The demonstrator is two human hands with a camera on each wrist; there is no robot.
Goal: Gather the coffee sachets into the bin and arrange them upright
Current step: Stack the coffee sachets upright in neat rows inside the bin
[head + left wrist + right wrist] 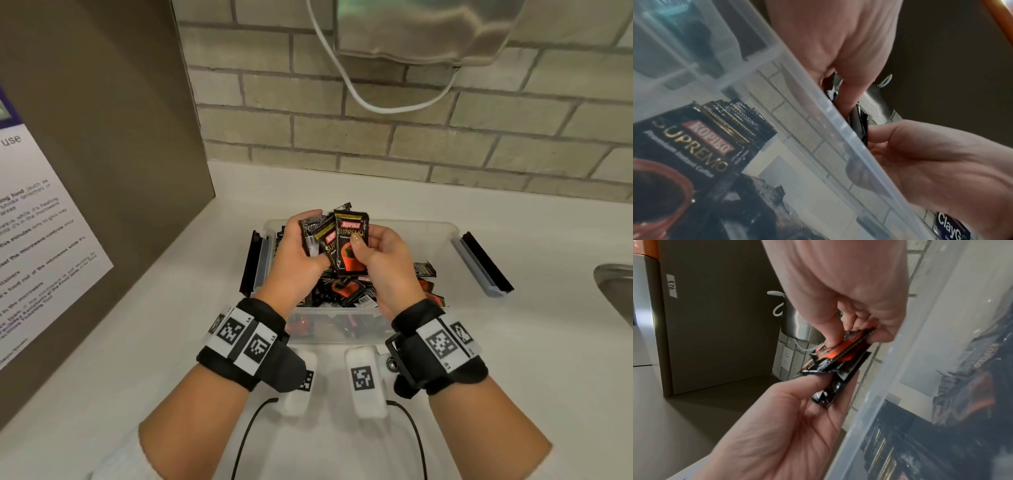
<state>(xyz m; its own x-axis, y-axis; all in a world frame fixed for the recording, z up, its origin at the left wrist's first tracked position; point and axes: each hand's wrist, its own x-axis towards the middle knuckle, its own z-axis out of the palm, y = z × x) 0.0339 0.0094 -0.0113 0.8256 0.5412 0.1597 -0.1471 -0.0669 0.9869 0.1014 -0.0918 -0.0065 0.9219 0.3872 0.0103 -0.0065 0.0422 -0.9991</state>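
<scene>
While both hands, left hand (pixel 297 247) and right hand (pixel 384 257), pinch the upright fan of sachets (pixel 337 240), the bin (pixel 428 236) lies directly beneath them, its loose sachets (pixel 346 291) lying flat.

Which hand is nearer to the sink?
Right. The right hand holds sachets over the bin on the sink's side; the left hand is farther away.

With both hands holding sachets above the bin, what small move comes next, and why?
Probably lower the squared stack of sachets, held by the left hand and right hand, upright into the bin; the sachets inside it lie jumbled flat.
</scene>
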